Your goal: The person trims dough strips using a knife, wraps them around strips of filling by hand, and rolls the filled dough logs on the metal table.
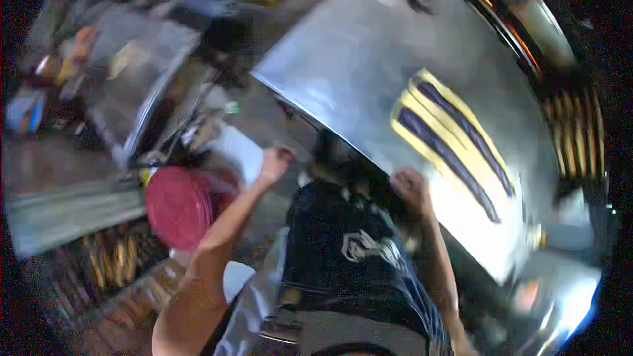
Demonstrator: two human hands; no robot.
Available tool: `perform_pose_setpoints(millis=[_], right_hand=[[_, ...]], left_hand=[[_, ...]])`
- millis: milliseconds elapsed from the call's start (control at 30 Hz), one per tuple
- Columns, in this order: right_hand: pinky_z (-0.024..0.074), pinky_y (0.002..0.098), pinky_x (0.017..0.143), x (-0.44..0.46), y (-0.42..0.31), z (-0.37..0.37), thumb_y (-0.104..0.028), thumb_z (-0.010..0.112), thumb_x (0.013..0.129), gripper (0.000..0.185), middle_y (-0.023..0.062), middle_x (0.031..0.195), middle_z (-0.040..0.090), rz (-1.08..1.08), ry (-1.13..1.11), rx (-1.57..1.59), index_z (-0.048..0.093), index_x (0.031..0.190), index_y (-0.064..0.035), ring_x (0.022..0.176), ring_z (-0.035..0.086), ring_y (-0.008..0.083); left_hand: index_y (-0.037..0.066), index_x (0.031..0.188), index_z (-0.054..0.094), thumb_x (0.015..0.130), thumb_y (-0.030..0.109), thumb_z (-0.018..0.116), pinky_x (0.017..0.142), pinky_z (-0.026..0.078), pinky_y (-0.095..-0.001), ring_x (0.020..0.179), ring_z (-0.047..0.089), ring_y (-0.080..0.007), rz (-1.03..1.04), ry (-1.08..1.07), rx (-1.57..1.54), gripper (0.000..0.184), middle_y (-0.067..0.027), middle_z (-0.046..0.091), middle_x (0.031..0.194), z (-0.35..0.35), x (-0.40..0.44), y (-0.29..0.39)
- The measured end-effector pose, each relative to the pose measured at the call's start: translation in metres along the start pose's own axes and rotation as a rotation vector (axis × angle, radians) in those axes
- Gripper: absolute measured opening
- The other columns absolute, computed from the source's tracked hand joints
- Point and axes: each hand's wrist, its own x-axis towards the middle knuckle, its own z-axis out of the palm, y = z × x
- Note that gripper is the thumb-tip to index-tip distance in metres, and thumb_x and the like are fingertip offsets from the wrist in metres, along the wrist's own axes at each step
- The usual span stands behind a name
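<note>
Dark-banded yellow strips (451,138) lie on a metal table (343,59), ahead and right of the right hand (410,188). Blur hides whether it or the left hand (276,162) is spread.

the bench (343,46) is silvery grey, washed to white (a strong glare) near its lower corner. on it, the dough (432,118) is pale yellow, marked with two long stripes of dark purple-brown filling (435,142). the apron (316,224) is black with a white printed design (361,246). the round tub (177,207) is pinkish red. golden-brown bars alternate with dark gaps in the rack (577,135), and a thin line on the oven (517,43) glows orange.
</note>
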Motion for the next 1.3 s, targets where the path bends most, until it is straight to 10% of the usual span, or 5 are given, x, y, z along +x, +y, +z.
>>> perform_pose_setpoints(millis=[33, 300, 533, 700, 1300], right_hand=[[0.0531, 0.0312, 0.07, -0.01, 0.012, 0.011, -0.014, 0.075, 0.101, 0.012, 0.0071, 0.09, 0.071, 0.019, 0.061, 0.11, 0.075, 0.103, -0.0028, 0.083, 0.065, 0.0138], [0.0564, 0.0347, 0.067, -0.016, 0.008, 0.012, -0.016, 0.076, 0.098, 0.02, 0.0101, 0.095, 0.077, 0.2, 0.177, 0.092, 0.077, 0.11, -0.0004, 0.077, 0.07, 0.0171], [0.0581, 0.0336, 0.075, 0.037, 0.009, -0.034, -0.015, 0.08, 0.093, 0.023, 0.0109, 0.098, 0.078, 0.059, 0.418, -0.131, 0.08, 0.112, -0.003, 0.081, 0.072, 0.0193], [0.0581, 0.034, 0.071, 0.075, -0.02, -0.031, -0.015, 0.081, 0.09, 0.021, 0.0125, 0.093, 0.075, -0.118, 0.508, -0.243, 0.08, 0.108, -0.0027, 0.075, 0.073, 0.0231], [0.06, 0.0512, 0.068, 0.129, -0.025, 0.108, -0.026, 0.074, 0.093, 0.016, 0.0139, 0.09, 0.073, -0.257, 0.393, -0.651, 0.074, 0.091, -0.0107, 0.075, 0.074, 0.0391]], left_hand=[[0.003, 0.113, 0.077, 0.099, 0.005, 0.065, 0.082, 0.06, -0.039, 0.091, 0.076, -0.0253, -0.284, 0.163, -0.094, 0.018, -0.0172, 0.079, 0.103, -0.008, 0.002, 0.022], [0.005, 0.119, 0.077, 0.102, 0.009, 0.071, 0.078, 0.053, -0.0267, 0.089, 0.067, -0.0104, 0.298, 0.048, -0.067, 0.018, -0.0042, 0.076, 0.105, 0.031, 0.039, 0.206], [0.006, 0.129, 0.071, 0.095, 0.016, 0.079, 0.082, 0.058, -0.0429, 0.095, 0.073, -0.0348, 0.387, -0.146, -0.048, 0.036, -0.018, 0.072, 0.113, 0.127, 0.101, 0.272], [0.006, 0.126, 0.072, 0.091, 0.023, 0.08, 0.097, 0.053, -0.0527, 0.115, 0.064, -0.0447, 0.394, -0.033, 0.185, 0.04, -0.0204, 0.069, 0.119, 0.112, 0.114, 0.268], [0.004, 0.111, 0.073, 0.088, 0.011, 0.074, 0.087, 0.057, -0.05, 0.105, 0.068, -0.0398, 0.556, 0.0, 0.314, 0.023, -0.0126, 0.068, 0.116, 0.032, 0.111, 0.208]])
